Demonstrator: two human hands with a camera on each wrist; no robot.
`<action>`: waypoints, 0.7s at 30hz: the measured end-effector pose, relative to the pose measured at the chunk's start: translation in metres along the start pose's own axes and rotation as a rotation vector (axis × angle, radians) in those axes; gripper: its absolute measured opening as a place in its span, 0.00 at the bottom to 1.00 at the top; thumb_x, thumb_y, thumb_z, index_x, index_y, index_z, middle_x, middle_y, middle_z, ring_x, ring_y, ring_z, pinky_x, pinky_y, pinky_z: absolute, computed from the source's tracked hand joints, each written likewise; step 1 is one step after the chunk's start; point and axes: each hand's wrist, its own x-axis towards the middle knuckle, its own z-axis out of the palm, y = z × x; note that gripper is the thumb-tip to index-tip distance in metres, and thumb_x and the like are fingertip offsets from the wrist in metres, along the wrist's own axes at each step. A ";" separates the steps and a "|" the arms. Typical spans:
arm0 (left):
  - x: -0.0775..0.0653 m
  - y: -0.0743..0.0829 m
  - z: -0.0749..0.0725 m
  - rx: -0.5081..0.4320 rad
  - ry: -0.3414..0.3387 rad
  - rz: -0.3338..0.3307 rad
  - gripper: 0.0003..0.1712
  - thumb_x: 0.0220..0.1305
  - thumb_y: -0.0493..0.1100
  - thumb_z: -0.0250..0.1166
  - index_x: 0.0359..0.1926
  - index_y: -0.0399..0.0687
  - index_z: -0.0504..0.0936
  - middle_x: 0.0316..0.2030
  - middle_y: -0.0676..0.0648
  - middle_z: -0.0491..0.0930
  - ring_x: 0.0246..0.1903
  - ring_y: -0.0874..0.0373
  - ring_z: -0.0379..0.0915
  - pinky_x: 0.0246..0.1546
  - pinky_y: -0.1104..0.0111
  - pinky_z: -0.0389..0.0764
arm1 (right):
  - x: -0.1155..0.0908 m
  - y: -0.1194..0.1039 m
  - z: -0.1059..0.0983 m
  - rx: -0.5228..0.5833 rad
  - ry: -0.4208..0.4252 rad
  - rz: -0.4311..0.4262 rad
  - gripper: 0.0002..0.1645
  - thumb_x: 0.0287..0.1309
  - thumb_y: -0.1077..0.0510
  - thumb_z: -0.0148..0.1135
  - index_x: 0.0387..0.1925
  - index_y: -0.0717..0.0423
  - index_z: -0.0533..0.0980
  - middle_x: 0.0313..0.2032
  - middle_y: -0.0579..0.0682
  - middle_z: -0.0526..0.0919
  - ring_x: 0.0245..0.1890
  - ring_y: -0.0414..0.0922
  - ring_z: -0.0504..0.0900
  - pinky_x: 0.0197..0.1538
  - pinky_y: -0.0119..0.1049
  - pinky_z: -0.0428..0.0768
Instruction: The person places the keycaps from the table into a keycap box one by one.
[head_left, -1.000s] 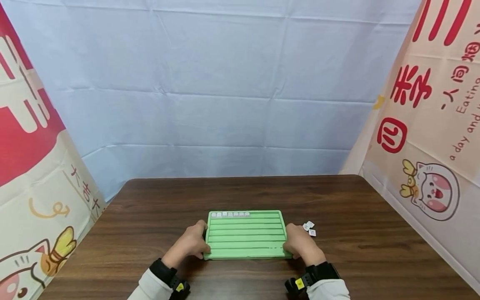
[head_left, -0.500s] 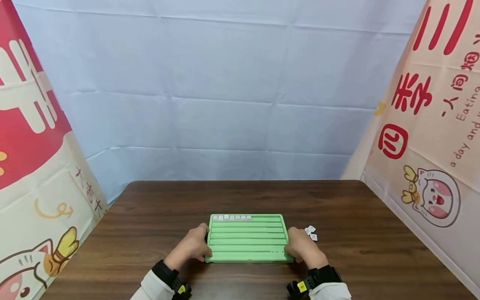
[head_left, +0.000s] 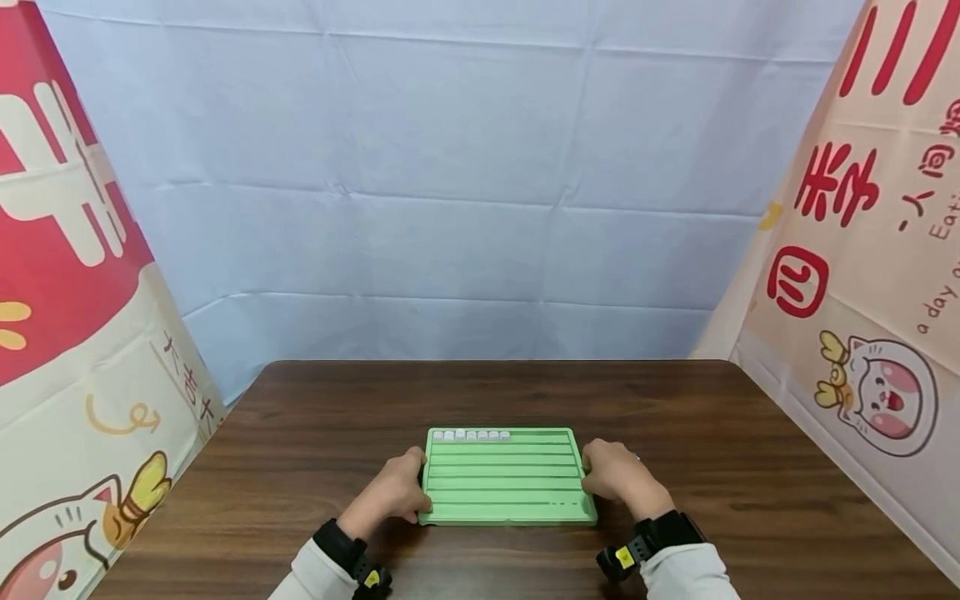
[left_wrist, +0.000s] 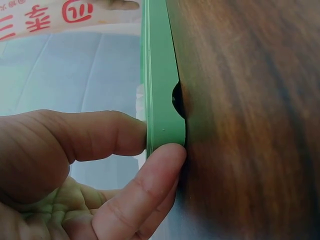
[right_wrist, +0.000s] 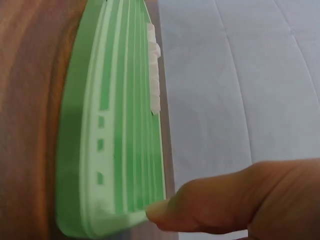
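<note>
A green slotted board point(head_left: 502, 472) lies on the wooden table between both hands. Several small white tiles point(head_left: 471, 435) stand in a row in its far slot, towards the left. My left hand point(head_left: 397, 486) grips the left edge; in the left wrist view one digit presses the top rim and another lies along the side wall point(left_wrist: 165, 90). At the right edge is my right hand point(head_left: 618, 475). One extended digit point(right_wrist: 200, 205) touches the board's rim near a corner in the right wrist view; its other fingers are hidden there.
The wooden table point(head_left: 337, 408) extends around the board. A pale blue cloth point(head_left: 450, 208) hangs behind it, with printed cloths at the left point(head_left: 67, 275) and right point(head_left: 862, 292). A tiny white bit point(head_left: 637, 456) shows beside the right hand.
My right hand has shifted away from me and slightly right against the board, now covering most of the loose white tiles beside it. The left hand keeps its grip. The head view has swung slightly.
</note>
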 end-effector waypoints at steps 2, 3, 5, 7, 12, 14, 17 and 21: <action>0.000 0.000 -0.001 0.003 -0.004 -0.001 0.36 0.41 0.24 0.66 0.55 0.27 0.64 0.33 0.35 0.70 0.13 0.54 0.71 0.13 0.64 0.75 | 0.001 0.000 -0.005 -0.027 -0.005 0.003 0.07 0.49 0.72 0.56 0.25 0.60 0.70 0.19 0.47 0.62 0.17 0.42 0.56 0.23 0.37 0.56; 0.000 0.000 -0.001 0.003 -0.007 -0.001 0.36 0.41 0.24 0.65 0.56 0.27 0.63 0.33 0.35 0.70 0.13 0.54 0.71 0.13 0.64 0.75 | 0.002 -0.001 -0.008 -0.039 -0.011 0.008 0.05 0.50 0.72 0.57 0.29 0.63 0.73 0.22 0.48 0.67 0.18 0.43 0.60 0.24 0.37 0.59; 0.000 0.001 -0.002 0.003 -0.013 0.001 0.36 0.41 0.24 0.65 0.56 0.27 0.63 0.33 0.36 0.71 0.13 0.54 0.71 0.14 0.64 0.75 | 0.003 -0.001 -0.012 -0.050 -0.020 0.017 0.10 0.50 0.71 0.59 0.38 0.66 0.76 0.30 0.52 0.74 0.22 0.45 0.66 0.26 0.38 0.63; 0.000 0.001 -0.002 0.003 -0.015 -0.001 0.36 0.41 0.24 0.65 0.56 0.27 0.63 0.33 0.36 0.71 0.13 0.54 0.71 0.14 0.64 0.75 | 0.003 0.000 -0.015 -0.049 -0.028 0.023 0.16 0.51 0.70 0.59 0.45 0.68 0.76 0.36 0.57 0.77 0.25 0.46 0.69 0.27 0.40 0.65; -0.001 -0.001 -0.002 0.007 -0.014 0.005 0.36 0.42 0.24 0.65 0.57 0.27 0.63 0.34 0.35 0.71 0.13 0.54 0.71 0.14 0.64 0.75 | 0.003 0.005 -0.016 -0.021 -0.043 0.026 0.18 0.51 0.71 0.59 0.47 0.70 0.75 0.41 0.61 0.77 0.28 0.47 0.71 0.28 0.40 0.65; -0.002 -0.001 -0.002 0.004 -0.014 0.014 0.36 0.43 0.24 0.65 0.57 0.26 0.63 0.34 0.34 0.71 0.13 0.54 0.71 0.14 0.64 0.75 | 0.004 0.008 -0.016 -0.012 -0.045 0.029 0.17 0.51 0.71 0.59 0.46 0.71 0.75 0.41 0.61 0.77 0.29 0.47 0.73 0.29 0.40 0.68; -0.003 -0.001 -0.003 -0.003 -0.019 0.029 0.37 0.44 0.24 0.65 0.57 0.25 0.62 0.34 0.34 0.71 0.13 0.53 0.71 0.13 0.64 0.75 | 0.005 0.015 -0.017 -0.003 -0.045 0.032 0.17 0.52 0.70 0.60 0.46 0.71 0.75 0.41 0.62 0.77 0.31 0.49 0.75 0.30 0.41 0.70; -0.004 0.000 -0.003 -0.008 -0.024 0.040 0.37 0.44 0.24 0.65 0.58 0.25 0.61 0.33 0.35 0.71 0.13 0.53 0.71 0.13 0.64 0.74 | 0.008 0.025 -0.019 -0.021 -0.008 0.023 0.18 0.52 0.71 0.60 0.47 0.70 0.75 0.41 0.62 0.77 0.32 0.51 0.76 0.29 0.41 0.70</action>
